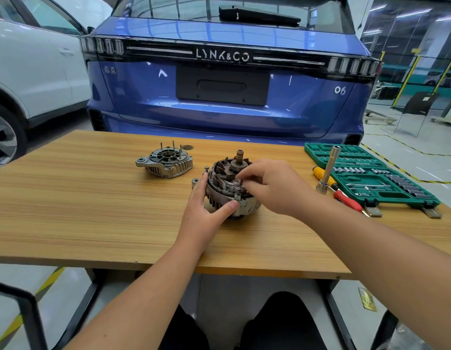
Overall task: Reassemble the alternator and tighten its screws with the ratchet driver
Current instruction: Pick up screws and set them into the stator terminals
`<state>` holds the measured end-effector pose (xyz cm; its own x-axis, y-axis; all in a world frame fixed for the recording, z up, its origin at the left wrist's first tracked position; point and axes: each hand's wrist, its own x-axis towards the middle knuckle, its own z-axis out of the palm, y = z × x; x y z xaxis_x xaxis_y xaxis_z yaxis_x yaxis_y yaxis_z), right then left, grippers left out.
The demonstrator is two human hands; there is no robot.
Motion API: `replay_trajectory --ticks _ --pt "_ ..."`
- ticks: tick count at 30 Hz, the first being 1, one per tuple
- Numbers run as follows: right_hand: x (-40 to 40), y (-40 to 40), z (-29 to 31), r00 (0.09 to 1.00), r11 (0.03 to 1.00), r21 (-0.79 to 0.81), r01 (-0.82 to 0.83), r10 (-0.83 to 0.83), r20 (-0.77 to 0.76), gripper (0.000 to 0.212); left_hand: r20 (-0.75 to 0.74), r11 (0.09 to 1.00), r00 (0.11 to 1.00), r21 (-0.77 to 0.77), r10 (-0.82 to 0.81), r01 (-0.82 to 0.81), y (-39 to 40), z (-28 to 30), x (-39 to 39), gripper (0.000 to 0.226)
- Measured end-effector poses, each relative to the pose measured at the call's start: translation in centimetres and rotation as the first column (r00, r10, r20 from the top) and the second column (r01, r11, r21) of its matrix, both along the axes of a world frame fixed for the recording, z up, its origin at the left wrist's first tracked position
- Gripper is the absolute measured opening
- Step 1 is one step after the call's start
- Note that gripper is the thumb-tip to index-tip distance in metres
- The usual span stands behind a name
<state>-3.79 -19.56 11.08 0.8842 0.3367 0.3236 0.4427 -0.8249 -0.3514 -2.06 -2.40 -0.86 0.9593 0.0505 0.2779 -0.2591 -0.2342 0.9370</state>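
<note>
Two hands work the alternator (230, 190), likely heavy: left hand (206, 210) cups its stiff casing, right hand (272, 185) apparently pinches fragile windings on top.

The blue car (227, 79) carries the brand "LYNK&CO" (222, 56) in pale letters on the dark light strip across its tailgate. Lower on the right of the tailgate stands the number "06" (339, 90). A small badge (110, 69) on the left is too blurred to read.
</note>
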Motion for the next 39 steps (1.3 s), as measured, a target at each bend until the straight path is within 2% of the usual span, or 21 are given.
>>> replay_trajectory --ticks 2,8,27,31,39 --pt "0.0 0.2 0.1 1.000 1.000 -0.003 -0.004 0.004 -0.001 0.024 0.000 1.000 1.000 -0.006 -0.004 0.004 0.0 0.0 0.0 0.105" --pt "-0.3 0.7 -0.1 0.999 0.987 -0.154 -0.044 0.045 0.001 0.022 0.002 1.000 1.000 -0.001 -0.003 0.003 -0.2 0.0 0.1 0.106" --pt "-0.5 0.6 -1.1 0.997 0.994 -0.087 -0.064 0.066 0.027 0.026 0.023 0.999 1.000 0.035 0.007 -0.008 -0.3 0.0 0.0 0.104" --pt "-0.6 0.0 -0.9 0.995 0.998 -0.030 -0.057 0.059 0.084 0.025 0.024 1.000 1.000 0.021 0.001 -0.001 -0.2 0.0 0.0 0.103" --pt "-0.3 -0.2 -1.5 0.999 0.998 -0.053 -0.038 0.039 0.021 0.029 0.035 0.999 0.999 0.031 0.013 -0.014 -0.3 -0.1 0.2 0.106"
